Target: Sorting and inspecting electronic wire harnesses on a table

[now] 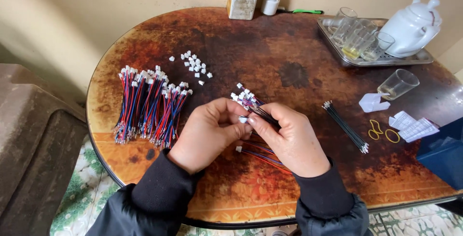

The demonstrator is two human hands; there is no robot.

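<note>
A small white plastic connector (243, 119) sits pinched at the fingertips; thin red, blue and black wires (263, 113) with white ends fan out beside it.

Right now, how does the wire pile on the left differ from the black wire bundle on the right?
The wire pile is red, blue and black; the black bundle is all dark. The pile is large, in several bunches; the bundle is one thin bunch. The pile carries white connectors at its far ends; the bundle shows only bare pale tips. Both lie on the table, untouched by the left hand and right hand.
</note>
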